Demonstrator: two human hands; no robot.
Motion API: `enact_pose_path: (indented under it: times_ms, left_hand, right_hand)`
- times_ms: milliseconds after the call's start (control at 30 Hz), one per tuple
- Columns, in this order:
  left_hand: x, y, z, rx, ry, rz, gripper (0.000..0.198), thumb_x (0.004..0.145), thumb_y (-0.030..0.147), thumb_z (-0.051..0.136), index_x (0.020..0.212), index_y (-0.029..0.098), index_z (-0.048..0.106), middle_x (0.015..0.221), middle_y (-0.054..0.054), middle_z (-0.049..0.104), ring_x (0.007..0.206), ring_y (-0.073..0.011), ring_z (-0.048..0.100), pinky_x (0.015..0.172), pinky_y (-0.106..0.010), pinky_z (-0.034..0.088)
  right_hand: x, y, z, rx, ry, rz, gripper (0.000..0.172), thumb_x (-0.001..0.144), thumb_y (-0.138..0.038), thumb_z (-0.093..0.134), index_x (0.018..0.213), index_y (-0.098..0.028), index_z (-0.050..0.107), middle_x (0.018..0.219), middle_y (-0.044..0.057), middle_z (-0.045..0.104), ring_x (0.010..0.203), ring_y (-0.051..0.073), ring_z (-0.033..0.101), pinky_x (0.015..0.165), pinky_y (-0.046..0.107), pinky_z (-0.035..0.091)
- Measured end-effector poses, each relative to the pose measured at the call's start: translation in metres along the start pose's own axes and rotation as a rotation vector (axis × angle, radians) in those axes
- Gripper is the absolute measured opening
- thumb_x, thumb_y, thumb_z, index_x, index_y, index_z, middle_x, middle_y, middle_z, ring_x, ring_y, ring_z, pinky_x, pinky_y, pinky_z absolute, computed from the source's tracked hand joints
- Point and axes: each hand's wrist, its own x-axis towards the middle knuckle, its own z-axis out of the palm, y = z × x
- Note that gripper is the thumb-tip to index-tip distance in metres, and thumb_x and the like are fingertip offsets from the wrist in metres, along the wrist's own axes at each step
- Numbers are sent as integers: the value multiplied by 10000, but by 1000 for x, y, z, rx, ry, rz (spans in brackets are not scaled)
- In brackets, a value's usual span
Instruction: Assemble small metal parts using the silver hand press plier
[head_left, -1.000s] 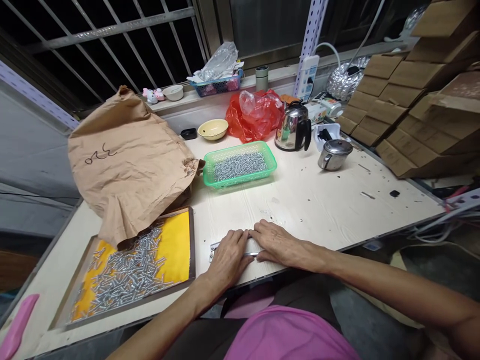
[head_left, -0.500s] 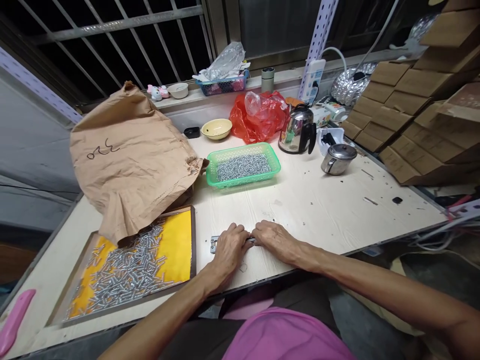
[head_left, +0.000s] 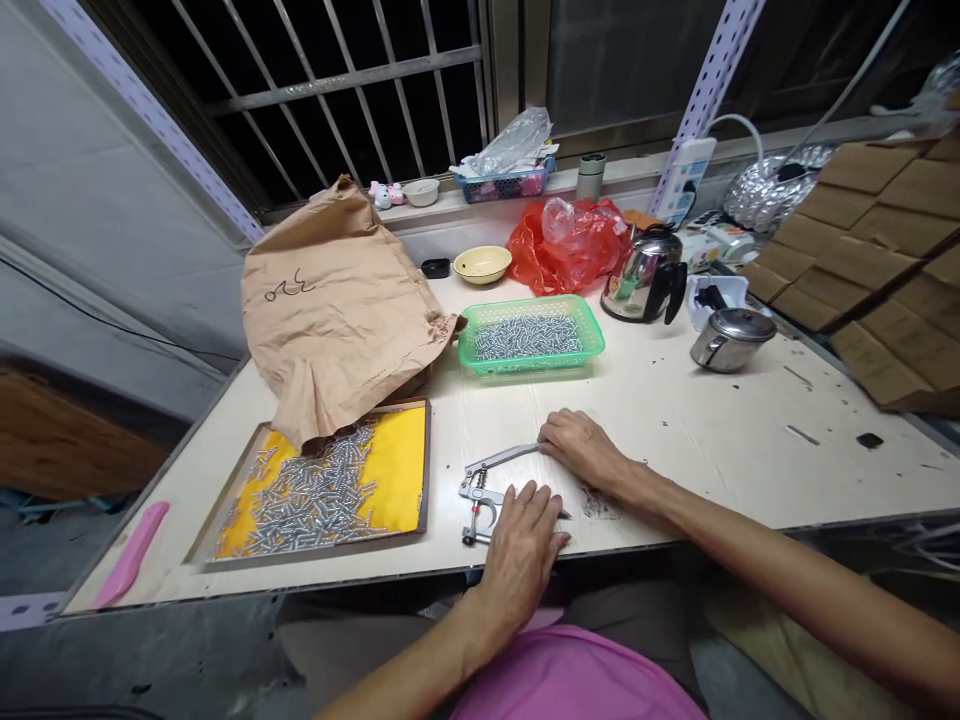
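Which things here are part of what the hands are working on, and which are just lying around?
In hand: metal hand tool, touched by left hand and right hand; likely also the screws in the yellow tray and green basket.
Lying about: kettle, red bag, yellow bowl, lidded pot, cardboard boxes.

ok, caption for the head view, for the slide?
Left hand flat over a metal plier tool, right hand touching its upper handle, beside a tray of screws.

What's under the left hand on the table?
The left hand lies flat over the lower handle of a metal plier-like tool, which pokes out leftward. Its upper handle reaches the right hand. Most of the lower handle is covered.
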Motion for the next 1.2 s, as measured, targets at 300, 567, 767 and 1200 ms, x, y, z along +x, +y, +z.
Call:
enact_pose_path:
  times_ms: [300, 567, 767, 1200]
  left_hand:
    - [-6, 9, -11, -111, -1, 19, 406, 862, 186, 508, 1265, 167, 466, 1281, -124, 542, 1232, -266, 460, 1014, -479, 397]
    - [-67, -33, -77, 75, 216, -76, 208, 877, 118, 460, 1028, 171, 593, 816, -42, 622, 772, -167, 540, 733, -298, 451]
    - [-71, -121, -118, 483, 114, -457, 224, 902, 200, 436, 1008, 185, 632, 894, -70, 588, 865, -216, 492, 718, -303, 437]
    - [-60, -156, -123, 365, -131, -659, 173, 850, 192, 454, 796, 166, 616, 910, -84, 598, 913, -221, 522, 767, -310, 411]
  right_hand:
    - [25, -57, -10, -31, -88, -339, 108, 881, -225, 536, 908, -207, 639, 944, 58, 576, 904, 201, 439, 731, 318, 308]
    - [19, -103, 9, 51, -135, -662, 96, 837, -141, 544, 747, -161, 573, 899, 66, 540, 877, 192, 415, 743, 319, 317]
    - [20, -103, 20, 127, -15, -648, 137, 895, -179, 456, 805, -174, 559, 870, 43, 571, 840, 173, 454, 742, 311, 325]
    - [100, -19, -86, -186, 393, 28, 264, 833, -211, 568, 1088, -143, 566, 1022, 122, 599, 920, 253, 545, 740, 344, 418]
